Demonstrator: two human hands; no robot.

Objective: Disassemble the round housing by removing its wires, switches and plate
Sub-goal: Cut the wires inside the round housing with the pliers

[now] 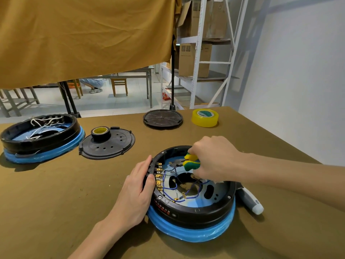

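Observation:
The round black housing (pixel 194 212) with a blue base ring lies open-side up at the table's front centre. Blue wires (pixel 179 193) loop inside it, running to a row of brass switch terminals (pixel 158 176) on its left wall. My left hand (pixel 136 193) grips that left wall from outside, thumb over the rim. My right hand (pixel 212 157) is above the housing's far side, closed on pliers (pixel 188 162) with yellow-green handles. The pliers' jaws point left and down into the housing, near the terminals.
A second housing (pixel 39 139) with white wires sits far left. Beside it lies a black cover plate (pixel 110 146) carrying a roll of black tape (pixel 100 132). Another round plate (pixel 162 118) and yellow tape (pixel 205 117) lie at the back. A grey-white tool (pixel 251 200) rests right of the housing.

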